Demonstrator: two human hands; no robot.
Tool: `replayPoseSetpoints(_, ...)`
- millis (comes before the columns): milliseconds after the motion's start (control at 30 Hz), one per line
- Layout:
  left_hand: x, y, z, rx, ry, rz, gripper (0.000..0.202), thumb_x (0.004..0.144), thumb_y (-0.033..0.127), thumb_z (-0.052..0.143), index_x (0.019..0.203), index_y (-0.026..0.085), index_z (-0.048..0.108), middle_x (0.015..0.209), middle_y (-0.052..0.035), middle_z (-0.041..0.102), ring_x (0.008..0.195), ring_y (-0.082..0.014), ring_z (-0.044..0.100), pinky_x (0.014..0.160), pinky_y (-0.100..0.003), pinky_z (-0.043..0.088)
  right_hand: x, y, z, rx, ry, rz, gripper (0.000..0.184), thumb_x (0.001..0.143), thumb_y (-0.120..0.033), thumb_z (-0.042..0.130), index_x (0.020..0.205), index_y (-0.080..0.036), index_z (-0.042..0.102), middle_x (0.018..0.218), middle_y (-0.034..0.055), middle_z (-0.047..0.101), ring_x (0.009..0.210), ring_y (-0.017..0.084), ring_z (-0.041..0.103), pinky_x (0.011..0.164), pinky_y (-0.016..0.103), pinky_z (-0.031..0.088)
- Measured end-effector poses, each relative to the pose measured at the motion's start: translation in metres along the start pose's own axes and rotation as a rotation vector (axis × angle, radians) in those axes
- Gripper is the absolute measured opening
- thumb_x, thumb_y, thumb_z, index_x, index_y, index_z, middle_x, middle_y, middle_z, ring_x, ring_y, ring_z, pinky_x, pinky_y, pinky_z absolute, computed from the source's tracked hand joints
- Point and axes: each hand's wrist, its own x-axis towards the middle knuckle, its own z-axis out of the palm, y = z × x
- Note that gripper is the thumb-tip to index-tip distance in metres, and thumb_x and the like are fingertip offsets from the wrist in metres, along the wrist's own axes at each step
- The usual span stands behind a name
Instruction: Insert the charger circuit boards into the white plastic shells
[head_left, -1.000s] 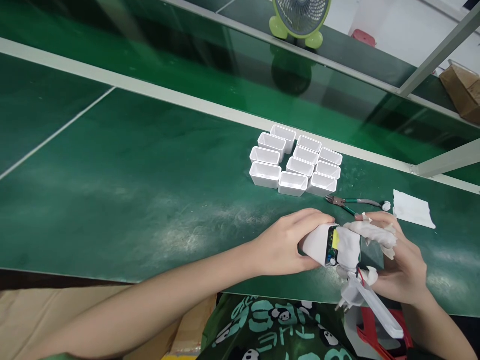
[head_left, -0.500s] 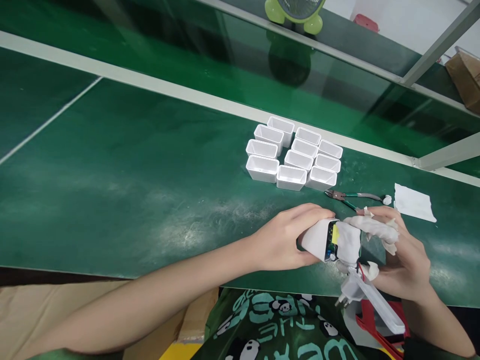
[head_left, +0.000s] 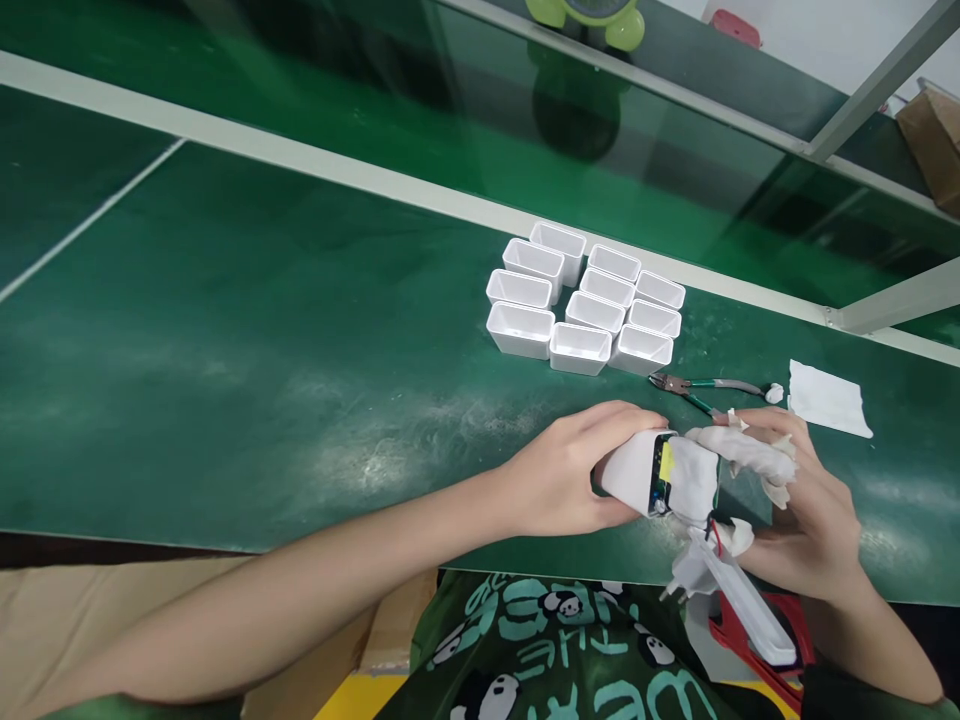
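Observation:
My left hand (head_left: 574, 470) is closed around a white plastic housing (head_left: 628, 474), thumb below and fingers above. From the housing's open end sticks a circuit board (head_left: 661, 474) with a yellow part, largely covered by a white pad (head_left: 694, 482). My right hand (head_left: 814, 520), with white wrapping on a finger and the thumb, grips the board's right end between them. Below hangs a white two-pin plug (head_left: 691, 570), with a red wire near it. A long white plastic piece (head_left: 754, 610) slants down beside the plug. The fingertips' exact contact is partly hidden.
Several white open boxes (head_left: 521, 330) stand grouped on the green table (head_left: 262, 400). Green-handled cutting pliers (head_left: 675, 384) and a white sheet (head_left: 829, 400) lie beyond my right hand. A metal frame bar (head_left: 337, 176) runs along the back. Something red (head_left: 739, 640) sits below the table edge.
The view has shifted slightly, so the boxes appear a little higher. The hanging plug and long white piece have swung slightly left. Both hands keep their hold.

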Motion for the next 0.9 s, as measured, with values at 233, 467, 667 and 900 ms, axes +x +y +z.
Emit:
replayPoseSetpoints(233,0.001,0.0,-0.002,-0.005,0.005,-0.032,0.053,0.083,0.023,0.071,0.132,0.016,0.052,0.121,-0.0149,0.052,0.114,-0.0267,0.057,0.094,-0.037,0.053,-0.003,0.0,0.006,-0.332,0.06,-0.197,0.035,0.091,-0.034,0.068,0.119,-0.013,0.062,0.095,0.0167,0.061,0.101,0.039,0.057,0.08,0.053,0.046)
replayPoseSetpoints(467,0.004,-0.007,-0.007,-0.251,-0.131,-0.129,0.054,0.076,0.017,0.073,0.126,0.019,0.051,0.123,-0.0123,0.057,0.115,-0.027,0.06,0.097,-0.04,0.053,-0.009,0.004,-0.001,-0.189,-0.089,-0.198,0.068,0.087,-0.035,0.073,0.145,-0.01,0.047,0.132,0.0237,0.055,0.12,0.038,0.052,0.098,0.054,0.046)
replayPoseSetpoints(667,0.01,0.003,-0.016,-0.363,-0.329,-0.051,0.065,0.078,0.013,0.069,0.139,0.023,0.051,0.137,-0.0155,0.047,0.132,-0.0295,0.051,0.107,-0.044,0.048,-0.006,0.008,0.003,0.307,-0.153,0.04,0.078,0.092,-0.039,0.069,0.157,-0.023,0.029,0.138,0.0161,0.056,0.125,0.029,0.055,0.1,0.041,0.052)
replayPoseSetpoints(900,0.009,-0.002,-0.013,-0.512,-0.283,-0.17,0.072,0.075,0.018,0.077,0.142,0.025,0.051,0.145,-0.0166,0.045,0.134,-0.0324,0.05,0.109,-0.048,0.046,-0.007,0.002,0.029,0.665,0.056,0.451,0.064,0.084,-0.033,0.079,0.141,-0.039,0.051,0.139,0.0093,0.053,0.113,0.02,0.062,0.089,0.028,0.058)
